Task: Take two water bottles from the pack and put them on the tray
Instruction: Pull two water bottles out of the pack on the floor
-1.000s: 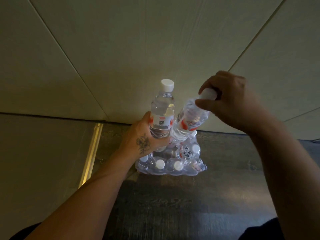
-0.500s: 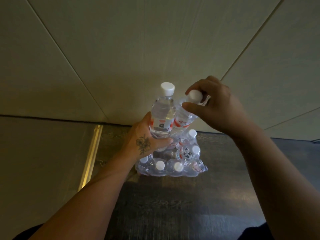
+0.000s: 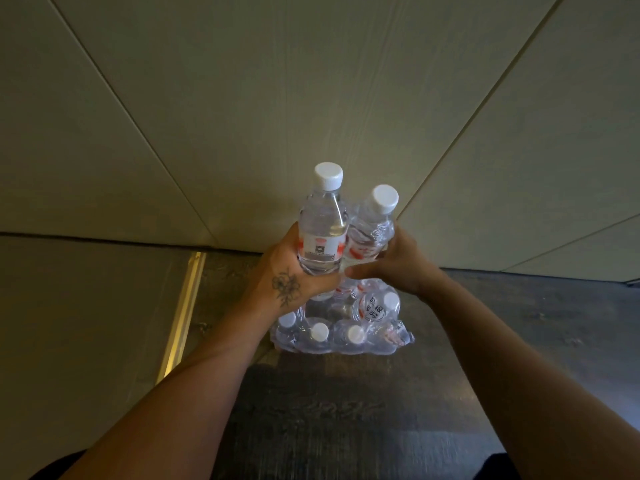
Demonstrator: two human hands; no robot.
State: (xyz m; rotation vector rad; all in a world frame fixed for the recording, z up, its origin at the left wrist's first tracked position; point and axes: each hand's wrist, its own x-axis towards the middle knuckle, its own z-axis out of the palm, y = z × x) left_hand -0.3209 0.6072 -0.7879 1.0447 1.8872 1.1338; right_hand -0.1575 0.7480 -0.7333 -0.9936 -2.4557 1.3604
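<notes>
two water bottles stand side by side at the centre of the frame, held above the pack. the left bottle is upright in the left hand, which is wrapped around its labelled middle. the right bottle, a second ago tilted and pinched at its cap, now stands nearly upright against the first; the right hand has slid down from the cap to clasp its body. both bottles are clear ribbed plastic with white screw caps and red-and-white labels. the pack is crinkled clear shrink-wrap with round white caps showing, resting on a dark wood-grain desk below pale wall panels.
</notes>
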